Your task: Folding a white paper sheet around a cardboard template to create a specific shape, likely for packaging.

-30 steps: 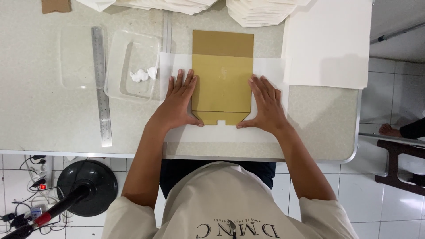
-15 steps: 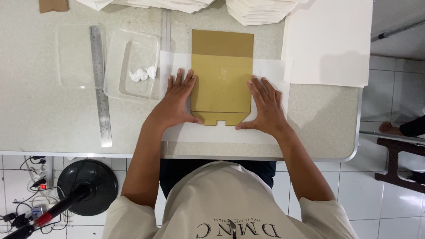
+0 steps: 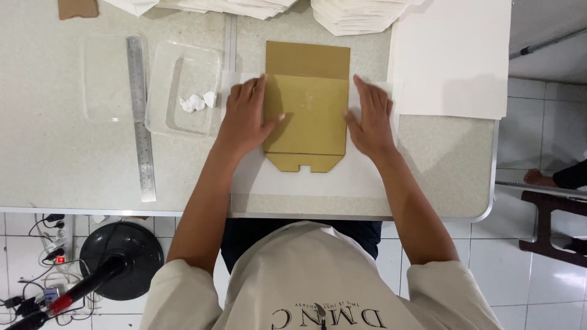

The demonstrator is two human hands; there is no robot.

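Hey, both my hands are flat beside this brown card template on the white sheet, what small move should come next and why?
Probably fold the sheet's side flaps inward over the brown card template. The left hand and right hand each press white sheet that sticks out past the card's edges, still unfolded.

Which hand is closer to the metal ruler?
Left. The left hand lies flat at the brown card's left edge, on the ruler's side; the right hand lies beyond the card, farther away.
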